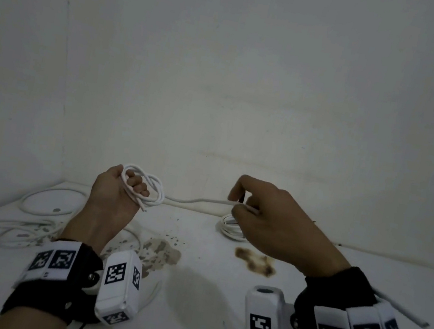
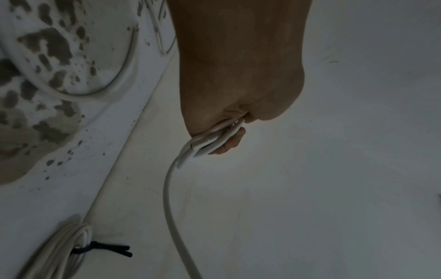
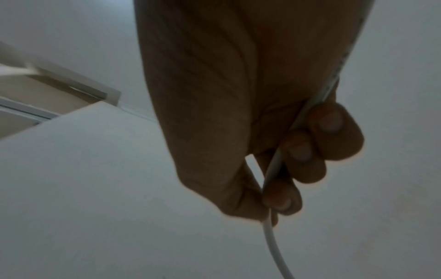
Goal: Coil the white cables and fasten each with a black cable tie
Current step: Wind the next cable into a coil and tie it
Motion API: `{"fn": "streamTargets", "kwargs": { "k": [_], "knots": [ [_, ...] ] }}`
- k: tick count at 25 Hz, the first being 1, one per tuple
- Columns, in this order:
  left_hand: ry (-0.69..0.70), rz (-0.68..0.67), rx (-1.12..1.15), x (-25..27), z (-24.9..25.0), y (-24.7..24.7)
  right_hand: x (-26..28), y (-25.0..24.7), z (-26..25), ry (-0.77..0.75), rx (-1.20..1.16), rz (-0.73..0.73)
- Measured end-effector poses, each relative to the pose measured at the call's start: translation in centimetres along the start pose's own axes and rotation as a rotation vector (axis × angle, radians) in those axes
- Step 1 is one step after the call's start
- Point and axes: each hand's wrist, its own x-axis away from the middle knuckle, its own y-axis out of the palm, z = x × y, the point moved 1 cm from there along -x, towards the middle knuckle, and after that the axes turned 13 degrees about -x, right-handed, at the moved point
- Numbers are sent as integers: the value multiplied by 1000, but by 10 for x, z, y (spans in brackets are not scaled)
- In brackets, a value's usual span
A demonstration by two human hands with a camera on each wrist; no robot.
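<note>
White surface [image 1: 205, 289], stained brown in middle. Loose cables [image 1: 34, 210] lying far left. Finished bundle [image 2: 59, 251] lying near back wall, black tie [image 2: 105, 249] around it. Left hand [image 1: 118, 192] raised above surface, fingers [image 1: 138, 185] clenched round coiled cable [image 1: 150, 188]. Right hand [image 1: 270, 214] beside it, fingers [image 3: 307, 149] curled, pinching cable's straight run stretched between hands; free end trails past right wrist.

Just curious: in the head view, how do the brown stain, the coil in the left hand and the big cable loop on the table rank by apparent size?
1. Cable loop, largest.
2-3. Coil and brown stain look alike; the raised coil's nearness makes ranking unsure.
</note>
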Motion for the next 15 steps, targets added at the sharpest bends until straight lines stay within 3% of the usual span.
{"fn": "streamTargets", "kwargs": {
  "k": [5, 10, 15],
  "knots": [
    [7, -42, -190, 12, -11, 28, 8, 15, -35, -167, -50, -159],
    [-44, -228, -621, 25, -36, 53, -3, 18, -27, -215, -34, 71],
    [-114, -365, -645, 43, -36, 65, -7, 7, 0, -103, 10, 270]
  ]
}}
